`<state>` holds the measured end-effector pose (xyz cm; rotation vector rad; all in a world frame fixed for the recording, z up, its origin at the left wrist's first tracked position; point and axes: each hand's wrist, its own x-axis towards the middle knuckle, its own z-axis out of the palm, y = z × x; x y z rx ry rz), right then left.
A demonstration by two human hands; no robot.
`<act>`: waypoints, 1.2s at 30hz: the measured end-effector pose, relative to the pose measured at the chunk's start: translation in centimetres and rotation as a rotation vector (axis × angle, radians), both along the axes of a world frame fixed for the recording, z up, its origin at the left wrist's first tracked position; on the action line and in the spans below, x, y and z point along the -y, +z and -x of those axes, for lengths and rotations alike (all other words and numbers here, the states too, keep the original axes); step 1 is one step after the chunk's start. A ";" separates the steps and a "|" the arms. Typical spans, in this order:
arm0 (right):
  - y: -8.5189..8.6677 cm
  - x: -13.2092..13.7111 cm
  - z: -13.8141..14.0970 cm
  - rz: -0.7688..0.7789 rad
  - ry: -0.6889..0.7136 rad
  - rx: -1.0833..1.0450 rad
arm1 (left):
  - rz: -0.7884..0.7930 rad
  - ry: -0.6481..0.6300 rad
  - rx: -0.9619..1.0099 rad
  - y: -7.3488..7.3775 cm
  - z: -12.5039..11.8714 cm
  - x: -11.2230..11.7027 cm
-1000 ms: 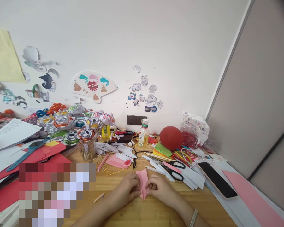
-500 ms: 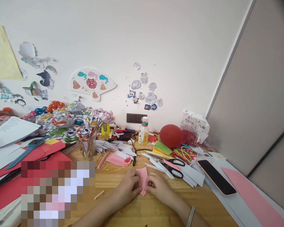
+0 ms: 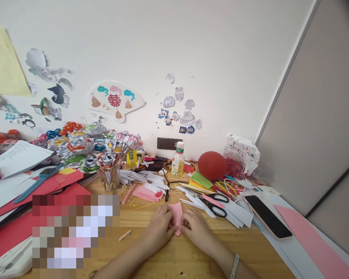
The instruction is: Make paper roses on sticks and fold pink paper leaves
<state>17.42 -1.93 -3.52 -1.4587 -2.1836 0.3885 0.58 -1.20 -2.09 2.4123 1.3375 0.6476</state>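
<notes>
A small piece of pink paper point(image 3: 177, 214) stands between my two hands, just above the front of the wooden table. My left hand point(image 3: 160, 224) pinches its left side, thumb near the lower end. On the other side, my right hand point(image 3: 194, 228) is closed, with thumb and fingertips at the paper's lower right edge. The paper's lower tip shows below my thumbs; my fingers cover part of both sides. Beyond my hands lie a stack of pink paper pieces point(image 3: 147, 193) and a pair of black-handled scissors point(image 3: 218, 209) among white paper strips point(image 3: 235, 211).
Paper flowers point(image 3: 107, 159) stand in a clear cup point(image 3: 109, 181) at the left. A drink bottle point(image 3: 178, 161) and a red balloon point(image 3: 212, 165) are at the back. A phone point(image 3: 268, 217) rests on paper at the right. A short stick point(image 3: 125, 235) lies left of my hands.
The paper's lower end looks different: the pointed tip below my thumbs is now shorter and blunter. My hands stay in nearly the same place. The whole view has shifted slightly.
</notes>
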 end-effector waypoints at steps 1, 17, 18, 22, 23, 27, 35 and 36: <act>0.0 0.0 0.1 0.000 -0.007 0.000 | -0.012 0.012 -0.004 -0.1 0.0 0.0; 0.1 1.2 -0.1 -0.016 0.013 -0.039 | 0.048 0.044 -0.017 0.3 0.0 0.0; 0.0 1.1 -0.1 -0.018 0.001 -0.064 | 0.047 0.044 -0.018 0.3 0.1 0.0; -0.4 0.7 0.0 -0.033 -0.059 -0.157 | 0.039 0.034 -0.024 0.2 0.1 -0.1; -0.5 0.6 0.0 -0.032 -0.065 -0.168 | 0.036 0.031 -0.023 0.3 0.1 -0.1; -0.6 0.4 0.0 -0.027 -0.102 -0.205 | 0.037 0.027 -0.028 0.3 0.1 0.0; 0.0 1.2 0.4 0.027 -0.138 -0.178 | 0.006 0.065 -0.030 0.5 0.5 -0.2; 0.1 1.2 0.4 0.038 -0.134 -0.170 | -0.002 0.070 -0.033 0.6 0.8 -0.5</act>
